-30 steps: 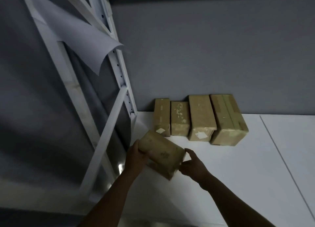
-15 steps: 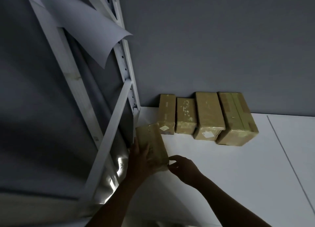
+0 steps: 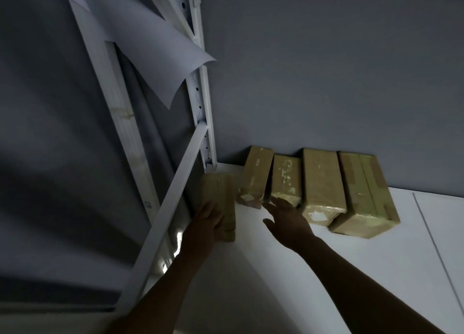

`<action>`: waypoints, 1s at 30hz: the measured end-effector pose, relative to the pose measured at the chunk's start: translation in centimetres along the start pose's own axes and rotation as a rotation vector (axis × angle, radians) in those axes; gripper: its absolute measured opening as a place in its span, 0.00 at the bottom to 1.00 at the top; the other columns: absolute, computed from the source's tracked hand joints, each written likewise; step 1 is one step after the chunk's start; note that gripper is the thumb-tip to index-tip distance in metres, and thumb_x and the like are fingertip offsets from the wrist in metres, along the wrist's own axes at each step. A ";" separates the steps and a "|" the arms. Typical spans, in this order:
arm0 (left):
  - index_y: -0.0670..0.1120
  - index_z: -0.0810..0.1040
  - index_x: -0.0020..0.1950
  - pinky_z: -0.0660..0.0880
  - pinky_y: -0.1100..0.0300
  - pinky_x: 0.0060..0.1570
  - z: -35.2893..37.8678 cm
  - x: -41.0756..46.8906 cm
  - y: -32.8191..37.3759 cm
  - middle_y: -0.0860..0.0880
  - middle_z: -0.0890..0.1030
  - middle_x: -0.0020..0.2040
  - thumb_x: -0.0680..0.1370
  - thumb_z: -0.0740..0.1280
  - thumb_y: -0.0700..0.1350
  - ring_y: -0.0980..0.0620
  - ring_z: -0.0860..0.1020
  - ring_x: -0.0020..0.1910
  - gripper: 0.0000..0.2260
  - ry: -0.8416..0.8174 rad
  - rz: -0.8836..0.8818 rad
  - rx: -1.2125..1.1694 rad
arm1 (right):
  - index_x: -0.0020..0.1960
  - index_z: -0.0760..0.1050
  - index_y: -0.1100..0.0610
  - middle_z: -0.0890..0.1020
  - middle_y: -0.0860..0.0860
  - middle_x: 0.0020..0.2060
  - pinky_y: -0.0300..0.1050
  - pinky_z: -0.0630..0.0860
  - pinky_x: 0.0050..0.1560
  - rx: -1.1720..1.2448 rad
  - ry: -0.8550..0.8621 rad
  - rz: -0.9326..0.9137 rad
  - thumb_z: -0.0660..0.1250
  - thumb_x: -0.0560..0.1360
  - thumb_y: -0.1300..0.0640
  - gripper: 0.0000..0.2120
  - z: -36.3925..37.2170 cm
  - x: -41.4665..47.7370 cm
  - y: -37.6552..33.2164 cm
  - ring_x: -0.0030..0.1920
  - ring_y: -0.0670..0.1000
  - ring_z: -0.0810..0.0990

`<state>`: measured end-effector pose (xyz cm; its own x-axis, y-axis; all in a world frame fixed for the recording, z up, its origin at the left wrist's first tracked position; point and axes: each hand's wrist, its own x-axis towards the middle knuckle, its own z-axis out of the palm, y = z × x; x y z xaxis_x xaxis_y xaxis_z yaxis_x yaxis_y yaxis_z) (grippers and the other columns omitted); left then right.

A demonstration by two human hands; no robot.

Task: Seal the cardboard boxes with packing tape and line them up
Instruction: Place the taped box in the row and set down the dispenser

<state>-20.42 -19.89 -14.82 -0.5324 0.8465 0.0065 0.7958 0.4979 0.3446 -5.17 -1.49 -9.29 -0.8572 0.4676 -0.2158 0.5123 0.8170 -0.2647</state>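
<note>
Dim light. We see four taped boxes in a row along the back edge of the bench [image 3: 326, 271], against the grey wall [image 3: 326, 82]: a narrow box [image 3: 256, 178], a short box [image 3: 286, 180], a long box [image 3: 322, 183] and a wide box [image 3: 364, 195], sides touching or nearly so.

A fifth box [image 3: 218, 195] lies at the back left corner of the bench, just beside the narrow box and close against the white rack frame [image 3: 175, 188].

The left hand [image 3: 206, 220] lies on the fifth box's near end; we cannot tell whether it grips or only presses.

The right hand [image 3: 288, 220] is empty, fingers spread, just in front of the short box.

A curled paper sheet [image 3: 160, 52] hangs from the frame above.
</note>
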 end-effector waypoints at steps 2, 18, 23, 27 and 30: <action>0.47 0.67 0.73 0.50 0.54 0.71 -0.4 1.2 -0.3 0.45 0.57 0.77 0.80 0.64 0.43 0.41 0.53 0.77 0.21 -0.028 -0.033 0.010 | 0.75 0.58 0.49 0.57 0.50 0.76 0.50 0.62 0.72 -0.037 -0.019 -0.003 0.58 0.79 0.46 0.26 -0.6 1.0 0.5 0.75 0.52 0.56; 0.43 0.68 0.72 0.42 0.56 0.72 -0.3 10.0 -0.9 0.41 0.58 0.76 0.72 0.38 0.58 0.40 0.51 0.77 0.37 -0.060 0.056 -0.066 | 0.76 0.56 0.52 0.57 0.49 0.76 0.52 0.52 0.74 -0.253 -0.015 -0.204 0.59 0.79 0.47 0.29 -0.4 5.4 3.4 0.76 0.53 0.54; 0.41 0.71 0.70 0.49 0.46 0.73 -0.8 12.3 -0.6 0.39 0.62 0.74 0.76 0.45 0.56 0.36 0.56 0.75 0.31 -0.103 0.061 -0.070 | 0.77 0.54 0.50 0.56 0.47 0.76 0.52 0.49 0.74 -0.228 -0.020 -0.196 0.58 0.80 0.47 0.28 -0.4 5.2 4.5 0.76 0.51 0.52; 0.43 0.66 0.73 0.43 0.55 0.72 -1.2 13.0 -0.5 0.41 0.57 0.77 0.81 0.57 0.42 0.40 0.50 0.77 0.20 -0.115 0.055 -0.042 | 0.77 0.52 0.50 0.54 0.47 0.77 0.52 0.48 0.74 -0.216 -0.022 -0.196 0.58 0.80 0.48 0.29 -0.2 4.8 4.5 0.77 0.51 0.50; 0.43 0.64 0.74 0.46 0.54 0.74 -1.1 12.9 -0.6 0.41 0.56 0.77 0.81 0.60 0.41 0.41 0.49 0.77 0.21 -0.095 0.076 -0.022 | 0.77 0.50 0.50 0.52 0.47 0.77 0.51 0.48 0.74 -0.199 -0.023 -0.178 0.58 0.80 0.48 0.30 0.0 4.7 4.4 0.77 0.51 0.48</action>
<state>-28.06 -9.47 -13.87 -0.4404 0.8961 -0.0553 0.8258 0.4285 0.3667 -6.91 4.26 -11.50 -0.9304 0.3043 -0.2042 0.3309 0.9371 -0.1111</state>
